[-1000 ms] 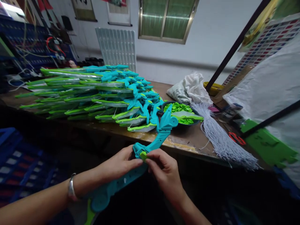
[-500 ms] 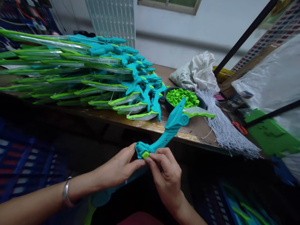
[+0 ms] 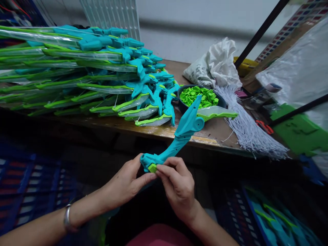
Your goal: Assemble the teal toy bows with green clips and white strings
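Note:
A teal plastic toy bow [image 3: 183, 131] with a translucent, green-edged limb slants up and away from me over the table's front edge. My left hand [image 3: 128, 179] is closed around its near end, thumb along the lower side. My right hand [image 3: 178, 184] pinches at a small green plastic piece [image 3: 152, 167] seated against the bow's side. Thumb and index fingertip touch its right edge, close to my left thumb. The bow's underside and lower limb are mostly hidden behind my hands.
A pile of similar bows [image 3: 102, 78] covers the table's left side. Behind the held bow stands a dark bowl [image 3: 182, 105] of small green pieces. To its right lie white strings [image 3: 246, 130], a white sack [image 3: 212, 65] and red-handled scissors [image 3: 265, 127]. Blue crates [image 3: 33, 186] stand below.
The view has shifted slightly, so the table sits higher in it. Both hands keep their hold, and the green piece remains at the same spot on the bow.

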{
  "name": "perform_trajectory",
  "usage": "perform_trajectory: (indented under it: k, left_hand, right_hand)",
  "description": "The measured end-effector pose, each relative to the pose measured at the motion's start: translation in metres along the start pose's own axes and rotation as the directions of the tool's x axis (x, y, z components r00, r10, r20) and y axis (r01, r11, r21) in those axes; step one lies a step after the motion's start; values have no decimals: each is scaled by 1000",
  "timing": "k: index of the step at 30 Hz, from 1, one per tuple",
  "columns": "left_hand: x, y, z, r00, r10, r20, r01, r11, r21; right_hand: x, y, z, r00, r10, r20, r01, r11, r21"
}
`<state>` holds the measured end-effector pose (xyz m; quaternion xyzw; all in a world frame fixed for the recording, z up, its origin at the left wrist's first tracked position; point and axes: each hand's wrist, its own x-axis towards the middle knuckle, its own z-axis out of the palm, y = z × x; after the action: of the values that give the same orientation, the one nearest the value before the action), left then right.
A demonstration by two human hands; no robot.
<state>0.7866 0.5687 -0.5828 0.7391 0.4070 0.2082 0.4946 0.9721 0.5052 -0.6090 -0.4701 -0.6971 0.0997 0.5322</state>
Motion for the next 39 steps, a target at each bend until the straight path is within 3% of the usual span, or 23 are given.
perform_trajectory:
  k: [3,5,6,8,9,11,13,15,19,21,24,31,35,39]
  left_hand:
    - [-4,4,-6,1000,-8,13,8,1000,9]
    - [-8,7,-10,1000,-15,19,15,1000,-9]
    - [-10,8,-12,1000,-21,18,21,999,-26]
    - [-14,10,-15,999,-30,19,31,998,-58]
    - [-15,11,-17,999,-36,23,37,997,-67]
    - [-18,12,-18,998,-42,35,44,997,-60]
    - [-21,12,-18,998,-41,56,43,998,-42]
    - [-23,10,-17,997,-39,65,40,999,-22]
    - [-26,9,-13,998,-42,51,42,999,10]
    - [-27,11,-12,997,-57,54,58,998,-16]
    - [-29,14,-11,995,-66,71,69,997,-46]
    - [-31,9,-6,998,-5,58,1,998,66]
    - [-32,7,-2,999,-15,42,13,999,48]
    - [-28,5,-1,999,-32,25,32,999,8]
  right_hand:
    - [-3,-1,1,983,108,-148,-108,994,7]
    - [-6,-2,5,939,284,-192,-266,957,114]
    - [-6,-2,7,904,397,-159,-362,908,213]
    - [-5,-2,10,819,572,48,-528,719,451]
    - [-3,-2,11,783,593,188,-584,596,551]
    - [1,-2,11,741,531,411,-641,377,669]
    - [4,-2,10,735,467,491,-649,276,709]
    - [4,-1,8,748,464,475,-638,302,709]
    - [-4,2,5,802,442,403,-597,555,579]
    - [-7,2,4,819,421,389,-574,611,545]
    - [-9,2,3,812,409,416,-583,576,572]
    - [-6,-1,6,785,463,412,-620,564,545]
    - [-8,-4,7,792,470,390,-610,606,510]
    - [-11,-6,10,815,492,305,-579,701,417]
